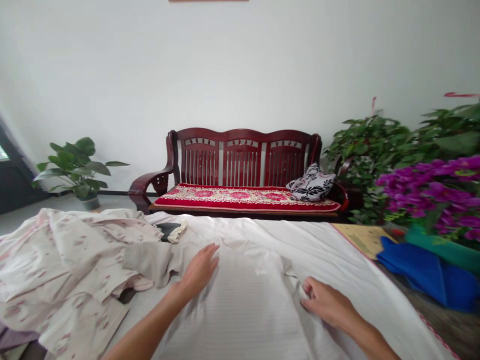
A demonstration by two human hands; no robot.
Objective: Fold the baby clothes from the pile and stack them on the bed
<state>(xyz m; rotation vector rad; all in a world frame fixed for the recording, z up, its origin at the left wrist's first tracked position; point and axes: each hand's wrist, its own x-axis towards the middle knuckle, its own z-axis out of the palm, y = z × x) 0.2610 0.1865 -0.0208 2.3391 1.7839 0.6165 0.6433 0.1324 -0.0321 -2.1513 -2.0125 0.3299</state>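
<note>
A pale grey striped long-sleeved shirt (251, 295) lies spread out, its neckline toward the sofa. My left hand (201, 269) rests at the shirt's left shoulder, its fingers stretched out flat over the cloth. On the other side, my right hand (325, 301) has its fingers curled and pinched on the sleeve at the shirt's right edge. The left sleeve reaches out sideways to a heap of printed cream clothes (71, 270). Beneath the shirt is a white sheet (326, 250).
A dark red wooden sofa (242, 150) with a patterned cushion (312, 185) stands behind the sheet. At right are a blue cloth (431, 272), purple flowers (435, 192) and leafy plants (371, 140). A potted plant (80, 165) stands at left.
</note>
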